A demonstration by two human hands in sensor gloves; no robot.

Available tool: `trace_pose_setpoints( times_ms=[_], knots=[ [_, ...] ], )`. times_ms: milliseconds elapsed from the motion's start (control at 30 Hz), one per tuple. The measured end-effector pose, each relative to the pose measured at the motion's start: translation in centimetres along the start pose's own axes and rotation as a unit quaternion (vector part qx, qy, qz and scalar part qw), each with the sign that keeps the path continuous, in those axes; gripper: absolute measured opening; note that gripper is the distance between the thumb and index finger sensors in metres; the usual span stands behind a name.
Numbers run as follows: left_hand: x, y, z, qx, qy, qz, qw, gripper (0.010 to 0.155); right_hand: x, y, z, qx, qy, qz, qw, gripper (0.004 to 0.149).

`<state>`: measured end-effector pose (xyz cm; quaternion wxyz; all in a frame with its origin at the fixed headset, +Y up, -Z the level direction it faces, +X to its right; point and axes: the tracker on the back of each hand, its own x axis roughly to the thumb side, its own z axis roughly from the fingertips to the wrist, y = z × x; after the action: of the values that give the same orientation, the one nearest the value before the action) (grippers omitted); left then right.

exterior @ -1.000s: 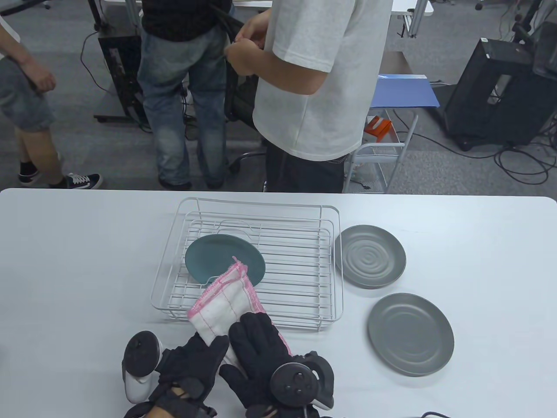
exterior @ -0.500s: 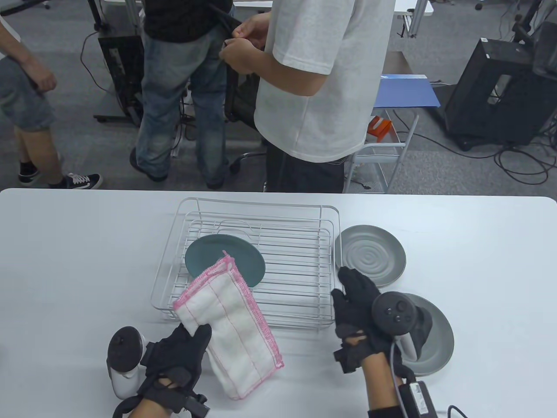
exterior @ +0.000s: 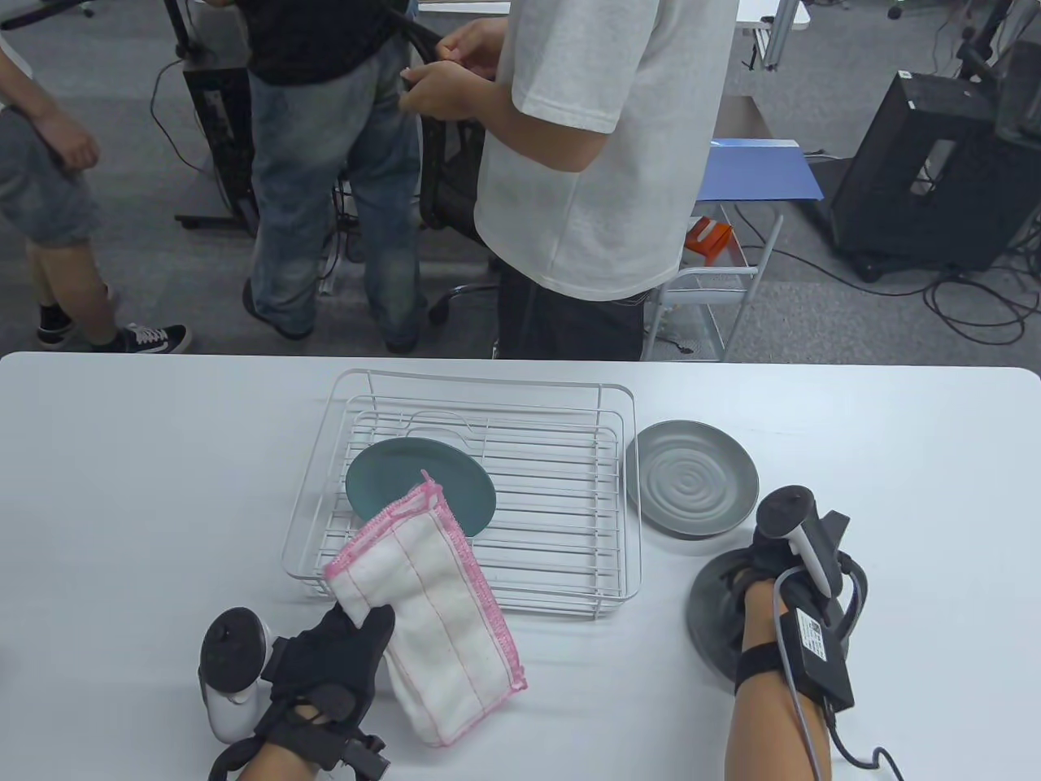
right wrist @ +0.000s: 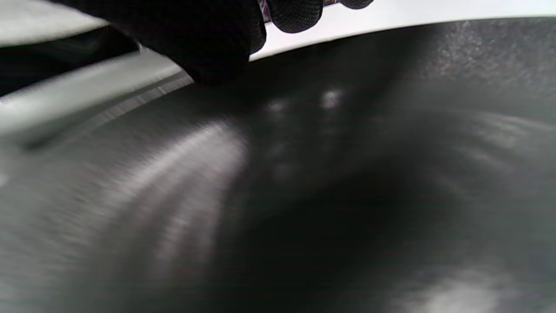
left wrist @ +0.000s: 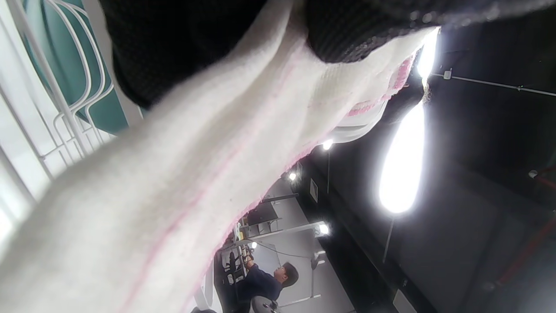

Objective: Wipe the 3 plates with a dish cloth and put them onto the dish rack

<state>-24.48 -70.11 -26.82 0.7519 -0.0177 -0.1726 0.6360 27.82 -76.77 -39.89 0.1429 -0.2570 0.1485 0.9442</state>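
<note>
My left hand (exterior: 366, 630) holds a white dish cloth (exterior: 431, 602) with pink edging up off the table, just in front of the wire dish rack (exterior: 622, 488). In the left wrist view the cloth (left wrist: 173, 195) fills the frame under my gloved fingers (left wrist: 173, 43). A teal plate (exterior: 419, 484) lies in the rack. A ribbed grey plate (exterior: 691, 476) sits on the table right of the rack. My right hand (exterior: 760, 565) lies over the smooth grey plate (exterior: 712, 622) nearer me and grips its rim. Close up, a gloved digit (right wrist: 208, 43) presses on that plate (right wrist: 304, 174).
The white table (exterior: 122, 488) runs to a far edge, where several people stand close; one in a white shirt (exterior: 594, 163) is right behind the rack. A cable and battery pack (exterior: 813, 651) hang from my right forearm.
My right hand left the cloth, swung right past the rack and has come down on the near grey plate, taking its rim. The left hand lifted the cloth slightly and holds it alone.
</note>
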Motion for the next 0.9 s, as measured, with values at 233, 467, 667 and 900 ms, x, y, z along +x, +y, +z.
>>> trace_pose_setpoints(
  times_ms=[233, 467, 667, 900],
  knots=[
    [-0.1, -0.1, -0.1, -0.006, 0.002, -0.002, 1.0, 0.05, 0.4, 0.4, -1.6, 0.013, -0.008, 0.042, 0.999, 0.054],
    [-0.2, -0.2, -0.1, -0.008, 0.006, -0.001, 1.0, 0.05, -0.3, -0.8, -0.7, 0.022, -0.031, 0.044, 0.998, 0.045],
    [-0.4, 0.4, -0.1, 0.006, 0.006, 0.005, 1.0, 0.048, -0.3, -4.0, 2.6, 0.02, -0.078, 0.008, 0.997, 0.045],
    [0.1, 0.5, 0.2, 0.016, -0.007, 0.006, 1.0, 0.048, 0.4, -7.2, 8.2, 0.015, -0.154, -0.044, 0.987, 0.045]
  ],
)
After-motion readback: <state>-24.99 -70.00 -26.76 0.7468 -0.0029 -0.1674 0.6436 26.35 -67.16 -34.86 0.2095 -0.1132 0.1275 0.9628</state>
